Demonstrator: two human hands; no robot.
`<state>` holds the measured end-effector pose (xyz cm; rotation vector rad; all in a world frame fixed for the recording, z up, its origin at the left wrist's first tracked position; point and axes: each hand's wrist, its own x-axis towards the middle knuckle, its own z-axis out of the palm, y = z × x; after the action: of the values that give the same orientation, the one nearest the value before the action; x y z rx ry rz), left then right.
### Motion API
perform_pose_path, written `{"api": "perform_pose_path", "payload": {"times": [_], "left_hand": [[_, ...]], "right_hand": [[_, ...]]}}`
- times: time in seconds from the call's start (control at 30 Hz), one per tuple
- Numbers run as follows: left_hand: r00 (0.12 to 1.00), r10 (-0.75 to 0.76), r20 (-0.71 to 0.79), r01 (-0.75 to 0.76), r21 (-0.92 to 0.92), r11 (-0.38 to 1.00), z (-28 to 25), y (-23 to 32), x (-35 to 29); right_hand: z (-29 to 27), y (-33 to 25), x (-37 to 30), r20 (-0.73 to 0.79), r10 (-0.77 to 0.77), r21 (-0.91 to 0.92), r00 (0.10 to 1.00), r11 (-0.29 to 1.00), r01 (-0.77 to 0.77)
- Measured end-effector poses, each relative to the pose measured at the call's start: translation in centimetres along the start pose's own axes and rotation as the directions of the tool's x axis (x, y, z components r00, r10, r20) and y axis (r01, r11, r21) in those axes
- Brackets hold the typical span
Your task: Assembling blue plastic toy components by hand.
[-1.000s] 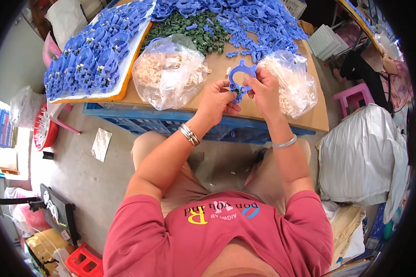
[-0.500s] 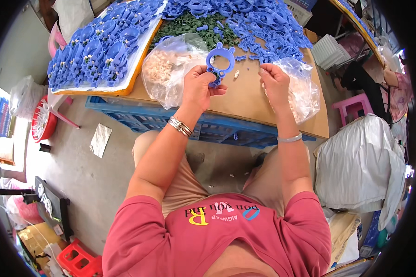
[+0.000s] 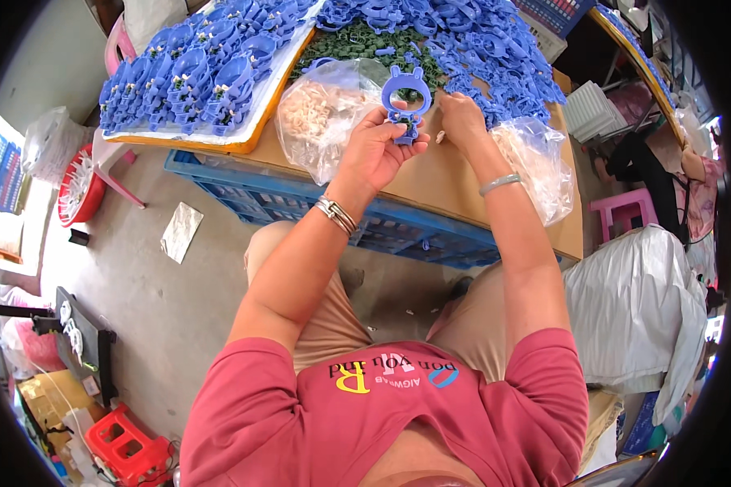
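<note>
Between the thumb and fingers of my left hand [image 3: 374,152] stands a blue plastic piece [image 3: 406,75] with a round ring, two small ears and darker bits near its base. My right hand [image 3: 464,123] is at the near edge of a heap of blue plastic parts [image 3: 499,53]. Its fingers are bent down and pinched together; whatever is in them is too hidden to name. A small cream-coloured piece [image 3: 440,137] lies on the cardboard [image 3: 434,185] between my hands. Dark green parts [image 3: 365,47] are heaped beyond my left hand.
Clear plastic bags of pale small pieces, a left bag [image 3: 310,114] and a right bag [image 3: 542,174], flank my hands. A yellow-edged tray [image 3: 244,147] of assembled blue pieces sits at the left. Below the cardboard is a blue crate [image 3: 300,201]; a pink stool [image 3: 625,209] stands right.
My right hand has moved forward and inward, from beside the right bag to the edge of the blue heap. My left hand still holds the blue piece. The whole view has shifted slightly.
</note>
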<state>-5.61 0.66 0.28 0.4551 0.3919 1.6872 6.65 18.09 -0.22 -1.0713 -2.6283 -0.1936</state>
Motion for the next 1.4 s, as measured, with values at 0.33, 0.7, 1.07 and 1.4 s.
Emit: {"api": "perform_pose_path", "payload": {"times": [0.33, 0.7, 1.07, 1.4], "left_hand": [[1.0, -0.027, -0.012, 0.026, -0.051, 0.998, 0.7, -0.8, 0.4], [0.996, 0.092, -0.007, -0.092, -0.052, 0.994, -0.5, -0.8, 1.7], [0.979, 0.128, -0.16, -0.146, -0.101, 0.984, -0.6, 1.1, 1.4], [0.981, 0.11, -0.159, -0.131, -0.125, 0.984, -1.1, 1.6, 1.2]], "right_hand": [[-7.2, -0.9, -7.5, 0.056, 0.405, 0.941, 0.913, 0.284, -0.184], [-4.6, -1.8, -10.5, -0.082, 0.138, 0.681, 0.987, 0.731, -0.045], [-5.0, -3.0, -9.6, -0.283, 0.021, 0.322, 0.959, 0.944, 0.074], [-3.4, -1.5, -8.0, -0.201, -0.01, 0.328, 0.979, 0.941, 0.077]]}}
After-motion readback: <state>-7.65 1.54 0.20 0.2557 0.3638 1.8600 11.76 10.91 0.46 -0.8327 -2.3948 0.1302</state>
